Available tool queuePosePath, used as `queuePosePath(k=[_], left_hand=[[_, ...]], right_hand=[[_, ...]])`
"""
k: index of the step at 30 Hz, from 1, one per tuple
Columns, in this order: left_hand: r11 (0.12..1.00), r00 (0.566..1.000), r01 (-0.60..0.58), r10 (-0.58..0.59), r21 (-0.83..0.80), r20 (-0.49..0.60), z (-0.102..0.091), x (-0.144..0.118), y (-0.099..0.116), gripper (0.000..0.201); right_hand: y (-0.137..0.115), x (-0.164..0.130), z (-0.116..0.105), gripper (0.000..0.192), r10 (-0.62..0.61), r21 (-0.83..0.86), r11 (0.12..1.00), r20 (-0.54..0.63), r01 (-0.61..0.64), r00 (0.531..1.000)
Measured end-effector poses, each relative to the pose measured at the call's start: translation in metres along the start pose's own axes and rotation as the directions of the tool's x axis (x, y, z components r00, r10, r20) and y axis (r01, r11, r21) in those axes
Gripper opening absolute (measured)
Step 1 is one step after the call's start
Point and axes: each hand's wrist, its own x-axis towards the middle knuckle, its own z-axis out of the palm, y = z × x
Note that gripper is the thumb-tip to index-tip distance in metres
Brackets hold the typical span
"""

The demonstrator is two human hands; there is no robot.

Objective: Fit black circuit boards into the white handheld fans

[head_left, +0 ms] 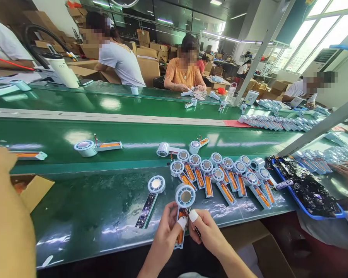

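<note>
Near the bench's front edge, my left hand [166, 233] is closed around the handle of a small handheld fan housing [186, 196]. The round head points away from me, and orange parts show inside the open handle. A narrow dark circuit board [198, 232] is pinched in my right hand [208, 229], close beside the handle and largely covered by the fingers. Both thumbs wear white finger cots. Just left of my hands lies another fan [156, 184] with a dark circuit board along its handle. Several fan housings [206, 166] with orange-filled handles lie grouped beyond my right hand.
A blue tray [338, 216] heaped with dark circuit boards [310, 189] stands at right. Another person's arm [10, 220] fills the left edge, by a cardboard box [36, 191]. Fans lie on the green conveyor belt [139, 133]. Co-workers sit across it. A slanted metal post [316, 129] crosses the right side.
</note>
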Motion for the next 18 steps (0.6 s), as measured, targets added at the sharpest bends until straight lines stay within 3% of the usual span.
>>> queuePosePath(k=[7,10,14,18], left_hand=[[0.997,0.996,0.027,-0.022,0.066,-0.083,0.006,0.008,0.007,0.034],[0.997,0.991,0.049,-0.041,0.064,-0.130,0.011,0.010,0.009,0.025],[0.995,0.994,0.099,-0.097,0.026,-0.058,0.007,0.010,0.009,0.029],[0.994,0.992,0.108,-0.109,0.036,0.056,-0.001,0.011,0.009,0.044]], right_hand=[[-0.001,-0.007,0.009,0.045,-0.114,-0.114,0.988,-0.107,0.101,0.988],[0.002,-0.011,0.009,0.026,-0.255,-0.285,0.939,-0.207,0.191,0.944],[0.011,-0.013,-0.005,0.027,-0.531,-0.688,0.686,-0.250,0.237,0.809],[0.017,-0.017,-0.018,0.029,-0.644,-0.865,0.462,-0.178,0.193,0.744]])
